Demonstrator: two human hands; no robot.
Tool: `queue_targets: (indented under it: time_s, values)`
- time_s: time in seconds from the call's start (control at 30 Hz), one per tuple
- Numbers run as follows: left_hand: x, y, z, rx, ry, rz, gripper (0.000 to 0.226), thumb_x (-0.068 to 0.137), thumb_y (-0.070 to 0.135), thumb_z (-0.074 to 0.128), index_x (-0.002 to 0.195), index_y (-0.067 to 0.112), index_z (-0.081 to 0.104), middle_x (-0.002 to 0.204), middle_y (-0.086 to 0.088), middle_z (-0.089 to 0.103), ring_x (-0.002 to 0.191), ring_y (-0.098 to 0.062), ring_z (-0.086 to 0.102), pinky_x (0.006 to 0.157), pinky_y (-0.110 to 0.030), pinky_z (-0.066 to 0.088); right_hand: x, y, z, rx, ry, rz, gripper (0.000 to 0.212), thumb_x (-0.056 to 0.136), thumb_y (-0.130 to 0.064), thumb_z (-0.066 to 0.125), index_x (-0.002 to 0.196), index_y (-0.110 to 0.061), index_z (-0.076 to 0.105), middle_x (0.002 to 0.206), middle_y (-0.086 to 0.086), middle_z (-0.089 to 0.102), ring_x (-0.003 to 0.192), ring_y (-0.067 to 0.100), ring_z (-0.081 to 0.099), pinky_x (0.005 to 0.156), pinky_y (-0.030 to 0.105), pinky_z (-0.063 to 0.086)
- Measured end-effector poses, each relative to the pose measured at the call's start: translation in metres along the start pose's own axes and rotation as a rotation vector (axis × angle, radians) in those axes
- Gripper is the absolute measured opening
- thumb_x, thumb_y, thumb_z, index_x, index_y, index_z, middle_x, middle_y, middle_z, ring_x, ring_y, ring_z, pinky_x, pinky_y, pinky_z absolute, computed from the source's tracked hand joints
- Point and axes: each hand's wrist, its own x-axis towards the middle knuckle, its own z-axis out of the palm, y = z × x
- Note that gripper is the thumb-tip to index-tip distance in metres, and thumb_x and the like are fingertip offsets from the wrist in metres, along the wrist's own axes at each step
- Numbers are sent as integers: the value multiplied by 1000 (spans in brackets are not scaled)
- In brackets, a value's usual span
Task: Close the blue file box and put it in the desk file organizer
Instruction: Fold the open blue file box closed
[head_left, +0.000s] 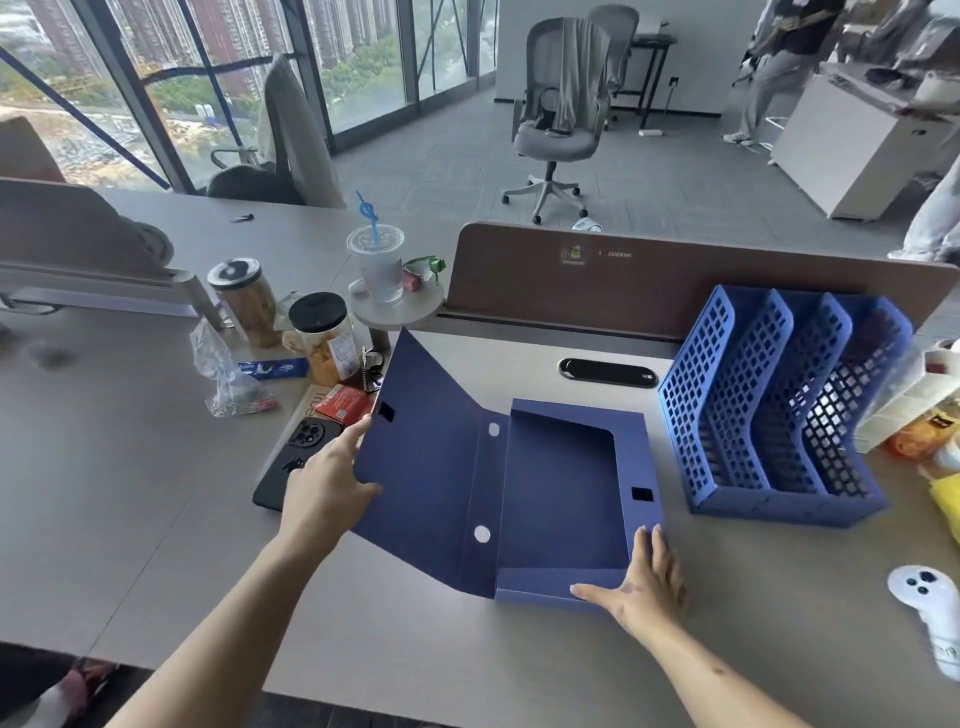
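The blue file box (558, 499) lies open on the desk in front of me. Its empty tray faces up, and its lid flap (426, 457) is raised at a slant on the left. My left hand (324, 483) grips the lid's left edge, thumb on the inside face. On the tray's near right corner my right hand (641, 582) rests flat with fingers spread. The blue lattice desk file organizer (779, 410) stands to the right of the box, its slots empty.
A black phone (283, 467), snack jars (319, 338), a plastic cup (378, 262) and wrappers crowd the desk's left. A white controller (930, 608) and bags lie at the right. A brown divider panel (675, 280) runs behind the desk.
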Motion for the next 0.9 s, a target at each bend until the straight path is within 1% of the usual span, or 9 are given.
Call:
queue_targets:
  time_s: [0.13,0.23,0.3,0.4,0.53,0.63,0.7,0.8,0.9]
  values:
    - [-3,28,-5,-256,-115,102,80,80,11,72,145,43,38,119,-2,63,84,-14,63,70,-23,51,4,-5,-6,-1,-58,22,129,64,-67,72,155,-23,-8,162,-2,-20,151,26,-12,120,44,11]
    - [-7,53,-4,-363,-164,176,66,85,21,72,140,44,43,110,10,60,75,3,66,59,-9,49,9,-16,-17,74,-61,-5,114,75,-48,75,155,-27,-3,163,-5,-18,150,25,-15,120,47,7]
    - [-10,66,3,-451,-224,222,58,86,33,71,137,44,47,112,18,62,80,6,69,70,-15,54,10,-27,-30,221,-35,-104,99,81,-37,73,155,-28,8,165,-5,-2,152,23,-5,120,45,11]
    - [-12,85,20,-528,-293,262,44,91,42,62,134,43,54,123,17,67,97,3,68,93,-29,53,1,-51,-57,579,-48,-280,71,90,-25,65,151,-31,28,156,-5,32,146,19,28,110,26,30]
    - [-14,103,51,-576,-376,247,29,97,33,55,123,45,60,123,19,67,107,15,58,92,-12,45,-24,-85,-98,815,-61,-429,53,97,-30,52,147,-35,36,140,-6,52,121,-5,50,86,-3,36]
    - [-11,109,76,-495,-366,266,32,96,33,57,122,51,56,125,22,62,117,2,57,85,-15,43,-36,-96,-118,867,-75,-473,53,97,-41,47,148,-38,34,134,-7,55,123,-2,47,90,5,34]
    - [-9,110,92,-408,-328,288,41,95,32,58,135,38,53,133,17,56,127,-6,50,94,-21,38,-36,-96,-123,885,-49,-468,55,96,-41,51,148,-37,34,126,-7,65,124,2,53,97,14,35]
    - [-4,110,113,-356,-273,294,56,91,31,65,143,30,45,150,6,43,139,-19,38,111,-31,32,-30,-87,-121,873,35,-435,56,94,-29,59,146,-29,40,88,-20,74,104,-10,63,93,7,44]
    - [4,108,129,-277,-273,209,76,86,43,68,151,28,30,159,1,28,145,-28,24,115,-40,23,-22,-75,-117,881,108,-395,55,90,-21,62,143,-24,47,108,-5,75,101,-3,68,92,17,51]
